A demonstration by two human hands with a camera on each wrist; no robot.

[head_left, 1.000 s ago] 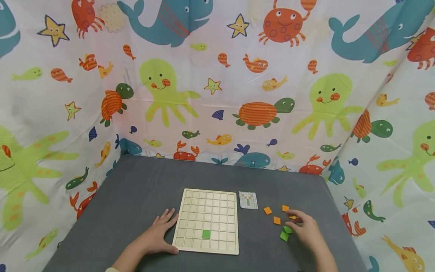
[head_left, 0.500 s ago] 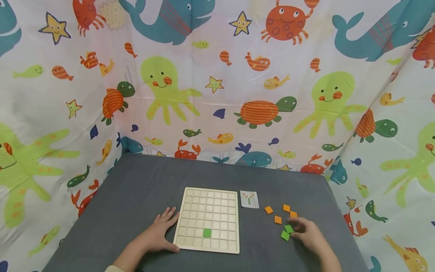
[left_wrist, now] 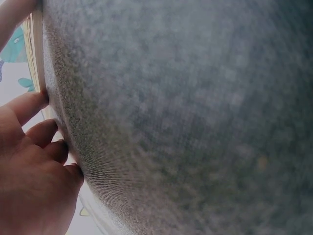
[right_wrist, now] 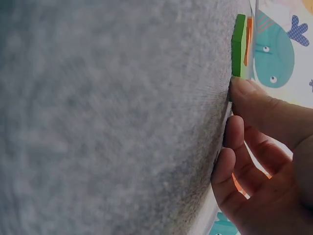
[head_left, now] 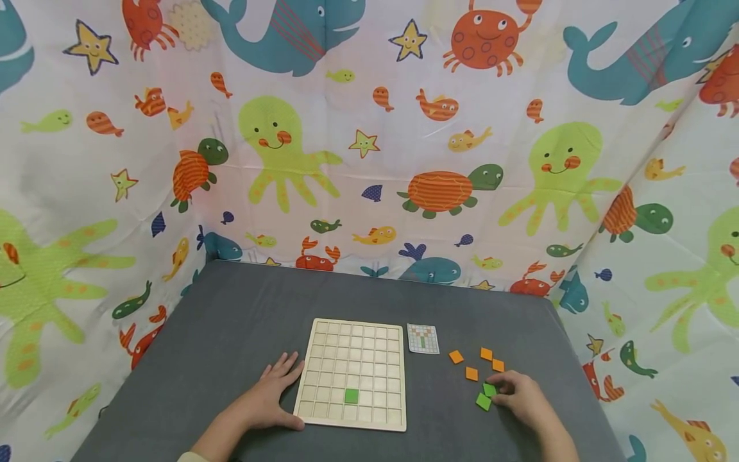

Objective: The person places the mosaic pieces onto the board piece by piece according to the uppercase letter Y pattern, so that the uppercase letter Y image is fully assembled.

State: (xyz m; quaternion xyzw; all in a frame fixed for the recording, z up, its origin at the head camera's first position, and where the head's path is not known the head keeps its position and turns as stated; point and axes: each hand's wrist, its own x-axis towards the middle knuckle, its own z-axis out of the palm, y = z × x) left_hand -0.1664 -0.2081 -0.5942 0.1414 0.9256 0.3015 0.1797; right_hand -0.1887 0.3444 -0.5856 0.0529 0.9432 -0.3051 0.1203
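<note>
A board (head_left: pixel 355 354) is touched by the spread left hand (head_left: pixel 267 399); toward the table's (head_left: pixel 441 414) right edge, a green tile (head_left: pixel 489 389) is touched by the right hand (head_left: pixel 522 398), pinching uncertain.

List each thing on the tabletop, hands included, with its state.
Board: flat, one cell filled.
Placed green tile: in a cell.
Card: flat, pattern showing.
Four orange tiles: loose, flat.
Two green tiles: unplaced, close together.
Left hand: fingers spread, touching board.
Right hand: curled, grip unclear.

Bright even light across curtain (head_left: pixel 378 215), dimmer wrist views, grey tabletop (left_wrist: pixel 195 117) blurred
</note>
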